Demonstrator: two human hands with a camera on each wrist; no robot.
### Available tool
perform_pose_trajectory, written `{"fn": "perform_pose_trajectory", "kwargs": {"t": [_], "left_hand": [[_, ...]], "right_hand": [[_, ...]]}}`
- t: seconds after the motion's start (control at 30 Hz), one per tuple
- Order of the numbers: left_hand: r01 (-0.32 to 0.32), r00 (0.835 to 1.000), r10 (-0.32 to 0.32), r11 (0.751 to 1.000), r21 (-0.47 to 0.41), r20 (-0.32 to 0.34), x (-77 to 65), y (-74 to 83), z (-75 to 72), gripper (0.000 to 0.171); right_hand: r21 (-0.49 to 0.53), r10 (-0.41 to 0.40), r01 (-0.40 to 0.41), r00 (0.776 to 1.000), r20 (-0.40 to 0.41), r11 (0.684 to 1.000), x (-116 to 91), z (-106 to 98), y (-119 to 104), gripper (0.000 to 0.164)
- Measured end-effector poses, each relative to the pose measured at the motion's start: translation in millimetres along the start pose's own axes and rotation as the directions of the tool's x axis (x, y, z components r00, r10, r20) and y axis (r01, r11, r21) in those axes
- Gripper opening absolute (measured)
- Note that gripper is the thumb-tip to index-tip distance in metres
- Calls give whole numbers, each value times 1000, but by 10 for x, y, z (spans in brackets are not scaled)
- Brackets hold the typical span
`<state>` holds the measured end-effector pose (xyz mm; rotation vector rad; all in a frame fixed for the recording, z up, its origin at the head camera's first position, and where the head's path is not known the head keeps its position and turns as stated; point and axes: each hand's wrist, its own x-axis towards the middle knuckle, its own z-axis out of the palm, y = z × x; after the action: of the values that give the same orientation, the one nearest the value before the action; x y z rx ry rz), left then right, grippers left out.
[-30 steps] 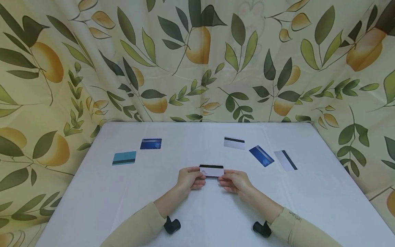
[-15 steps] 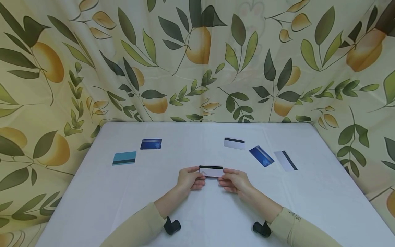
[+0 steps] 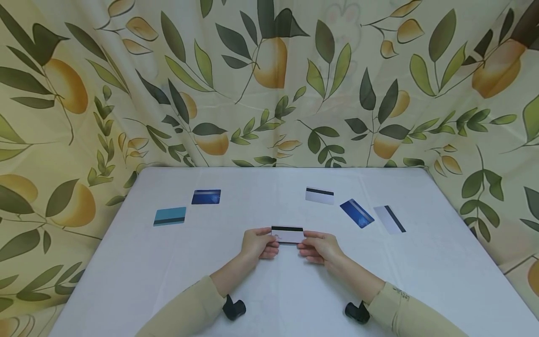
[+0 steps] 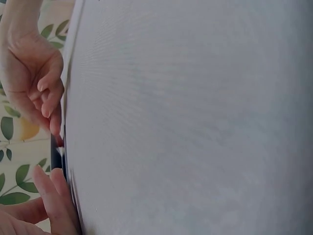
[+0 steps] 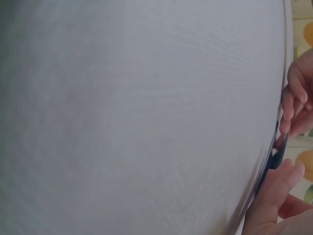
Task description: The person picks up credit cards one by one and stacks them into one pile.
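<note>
A white card with a black magnetic stripe (image 3: 287, 234) is pinched at both short ends, stripe along its far edge. My left hand (image 3: 258, 244) grips its left end between thumb and fingers. On the opposite end, my right hand (image 3: 322, 246) holds it the same way. A dark edge shows just beneath the card's near side. In the left wrist view the left hand (image 4: 41, 208) and right hand (image 4: 34, 73) face each other across the card, seen nearly edge-on; the right wrist view shows my right hand (image 5: 279, 200) low at the right.
Left of the hands lie a teal card (image 3: 169, 216) and a blue card (image 3: 206, 196). To the right are a white striped card (image 3: 319, 195), a tilted blue card (image 3: 357, 213) and another white card (image 3: 389, 219). A patterned curtain (image 3: 269, 117) hangs behind the white table (image 3: 252, 309).
The held card has shifted very slightly left and nearer, with both hands keeping their grip. The cards on the table have stayed where they were.
</note>
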<state>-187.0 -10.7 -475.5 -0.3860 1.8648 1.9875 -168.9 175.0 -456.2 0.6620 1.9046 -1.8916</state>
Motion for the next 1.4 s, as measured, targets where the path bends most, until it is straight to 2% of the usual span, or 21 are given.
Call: {"fn": "perform_pose_trajectory", "kwargs": {"t": [0.27,0.7,1.1,1.4], "left_hand": [[-30,1000,29,999,34,12,9,4,-20,41],[-86,996,87,985,153,3,6,2,-55,35],[-107,994,109,977,182,2,-21,27,-62,30],[-112,993,117,977,182,-14,32,-14,-56,25]], "right_hand": [[-36,-5,5,1000,-3,999,-9,-8,-11,36],[-123,-42,43,999,17,991,13,-60,-46,36],[-216,-76,76,997,5,974,52,-75,-53,34],[-263,-102,99,995,3,960,72,-81,-46,33]]}}
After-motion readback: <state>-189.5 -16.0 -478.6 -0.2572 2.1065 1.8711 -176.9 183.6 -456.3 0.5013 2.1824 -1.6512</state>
